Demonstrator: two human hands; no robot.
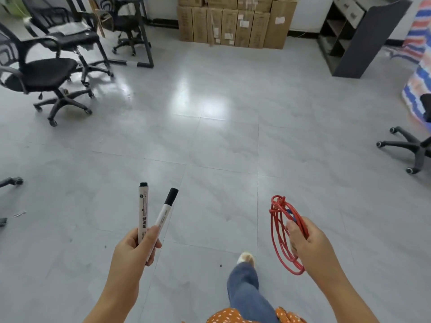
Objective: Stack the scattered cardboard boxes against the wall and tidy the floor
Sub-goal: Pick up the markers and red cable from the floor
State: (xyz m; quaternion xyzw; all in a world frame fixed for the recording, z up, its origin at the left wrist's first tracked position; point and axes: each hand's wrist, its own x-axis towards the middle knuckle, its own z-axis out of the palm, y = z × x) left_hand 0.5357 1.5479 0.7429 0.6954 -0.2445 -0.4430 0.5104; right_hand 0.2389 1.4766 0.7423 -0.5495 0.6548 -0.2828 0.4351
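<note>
1. Boxes (235,22) of cardboard stand stacked in rows against the far wall; none lies loose on the floor (210,141) in front of them, so the stacking looks done and floor tidying is the step in hand.
2. Shelf unit (349,36), right of the boxes, shows open compartments; whether anything lies in them I cannot tell.
3. Right hand (307,241), nearer than the boxes, has its fingers clamped on a coiled red cord (279,229).
4. Left hand (133,248) grips two markers (149,215); next, both loads probably need a storage spot.

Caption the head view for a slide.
Left hand grips two white markers, right hand a coiled red cable; brown cardboard boxes stand stacked ahead.
</note>
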